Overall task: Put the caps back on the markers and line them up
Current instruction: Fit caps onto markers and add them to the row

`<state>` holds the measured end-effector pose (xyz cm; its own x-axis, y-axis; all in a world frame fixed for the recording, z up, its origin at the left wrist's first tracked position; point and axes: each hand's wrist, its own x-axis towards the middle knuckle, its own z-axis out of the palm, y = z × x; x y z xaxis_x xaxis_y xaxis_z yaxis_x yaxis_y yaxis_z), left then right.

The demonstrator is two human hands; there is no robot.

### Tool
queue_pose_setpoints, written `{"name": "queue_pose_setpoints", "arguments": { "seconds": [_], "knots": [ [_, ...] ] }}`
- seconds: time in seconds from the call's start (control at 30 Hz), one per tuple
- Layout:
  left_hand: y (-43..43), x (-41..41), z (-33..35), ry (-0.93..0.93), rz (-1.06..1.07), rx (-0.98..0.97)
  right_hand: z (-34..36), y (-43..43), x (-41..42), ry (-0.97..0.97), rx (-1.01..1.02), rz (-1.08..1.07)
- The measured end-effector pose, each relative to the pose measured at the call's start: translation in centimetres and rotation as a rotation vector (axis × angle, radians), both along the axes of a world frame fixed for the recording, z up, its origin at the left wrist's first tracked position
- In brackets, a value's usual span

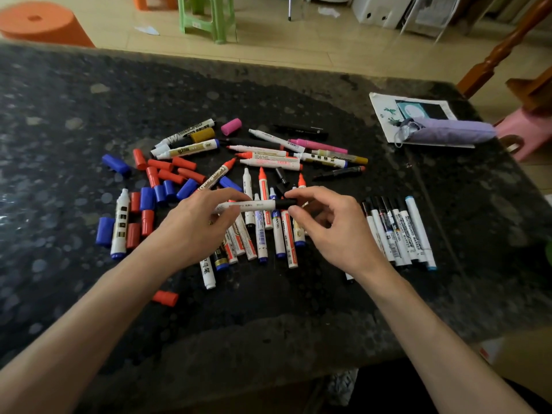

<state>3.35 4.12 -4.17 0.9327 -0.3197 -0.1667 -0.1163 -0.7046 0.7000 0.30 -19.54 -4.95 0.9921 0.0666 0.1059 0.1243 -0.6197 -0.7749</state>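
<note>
Two hands on one white marker, above the scattered pile

Head view: your left hand [197, 222] curls its fingers and thumb round the barrel of a white marker [254, 205], held level just above the dark stone table [268, 309]. Your right hand [331, 225] pinches the black cap [286, 203] at the marker's right end between thumb and forefinger; you cannot tell whether it is pushed fully home. Uncapped markers [263, 186] lie scattered beneath and beyond your hands. Loose red and blue caps [155, 186] cluster to the left, a pink cap [231, 126] lies further back, and one red cap [165, 297] lies beside your left forearm. A row of capped markers [400, 231] lies side by side just right of your right hand
</note>
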Motion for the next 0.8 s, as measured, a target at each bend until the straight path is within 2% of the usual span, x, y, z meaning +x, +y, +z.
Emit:
{"name": "queue_pose_setpoints", "arguments": {
  "seconds": [0.17, 0.23, 0.6, 0.8],
  "knots": [
    [-0.2, -0.1, 0.1, -0.091, -0.060, -0.044, 0.4, 0.2, -0.3, 0.075, 0.347, 0.033],
    [-0.1, -0.1, 0.3, -0.151, -0.074, -0.039, 0.6, 0.3, -0.6, 0.049, 0.399, 0.035],
    [-0.2, -0.3, -0.1, -0.181, -0.127, -0.058, 0.5, 0.8, -1.8, -0.031, 0.383, -0.022],
    [-0.3, -0.5, 0.1, -0.064, -0.212, -0.116, 0.7, 0.5, -1.6, -0.002, 0.374, 0.021]
  ]
}}
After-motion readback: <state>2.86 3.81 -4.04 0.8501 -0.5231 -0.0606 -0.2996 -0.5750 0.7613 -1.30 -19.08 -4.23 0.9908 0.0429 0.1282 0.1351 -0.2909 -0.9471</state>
